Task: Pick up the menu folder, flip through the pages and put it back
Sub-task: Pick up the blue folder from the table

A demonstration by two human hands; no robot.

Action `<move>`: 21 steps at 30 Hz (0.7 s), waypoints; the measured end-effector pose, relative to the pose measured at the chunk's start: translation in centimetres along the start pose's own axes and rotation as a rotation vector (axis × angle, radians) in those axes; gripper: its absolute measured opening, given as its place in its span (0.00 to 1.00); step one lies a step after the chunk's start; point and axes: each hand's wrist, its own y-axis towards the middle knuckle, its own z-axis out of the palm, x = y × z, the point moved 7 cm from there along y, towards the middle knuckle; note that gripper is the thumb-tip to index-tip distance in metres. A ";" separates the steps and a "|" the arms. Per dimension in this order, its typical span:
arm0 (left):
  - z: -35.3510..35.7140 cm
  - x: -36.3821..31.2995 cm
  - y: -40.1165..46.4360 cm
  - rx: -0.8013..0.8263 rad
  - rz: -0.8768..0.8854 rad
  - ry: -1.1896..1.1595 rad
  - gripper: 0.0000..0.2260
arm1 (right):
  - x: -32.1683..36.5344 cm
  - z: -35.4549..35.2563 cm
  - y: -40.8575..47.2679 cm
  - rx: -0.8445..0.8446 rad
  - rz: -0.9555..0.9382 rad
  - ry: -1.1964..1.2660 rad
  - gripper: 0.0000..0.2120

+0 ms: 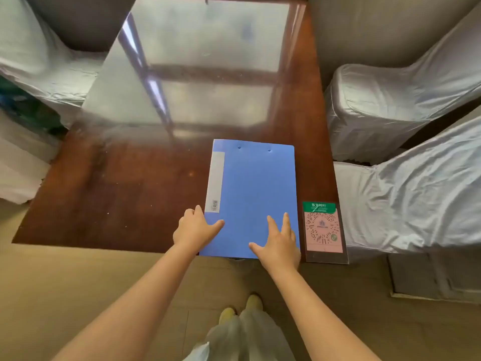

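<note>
Both hands are resting on the blue menu folder (253, 199), lying closed on the desk (125, 194), long axis pointing away. Left hand (194, 227) is curling around its spine edge; right hand (279, 246) is lying flat, fingers spread.

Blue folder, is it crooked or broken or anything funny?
Nothing stands out. The closed blue plastic folder lies flat and roughly square on the glossy brown wooden table, undamaged, beside a pink QR-code card. Both hands rest on it.

Bare forearms — pale trousers (247, 337), yellowish shoes (253, 302)
</note>
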 end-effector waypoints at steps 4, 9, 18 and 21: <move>0.2 0.4 -0.1 0.002 -0.051 -0.050 0.21 | 0.0 0.8 0.3 -0.009 0.024 -0.078 0.39; 1.1 0.8 0.1 0.056 -0.032 -0.349 0.20 | -0.3 1.8 0.3 -0.021 0.019 -0.138 0.39; 0.4 0.9 -2.3 0.322 0.050 -0.979 0.09 | -0.6 0.4 0.3 0.018 -0.063 -0.029 0.34; -2.4 0.2 -3.7 0.312 0.132 -1.059 0.11 | -0.4 -2.3 0.4 -0.010 -0.083 0.250 0.28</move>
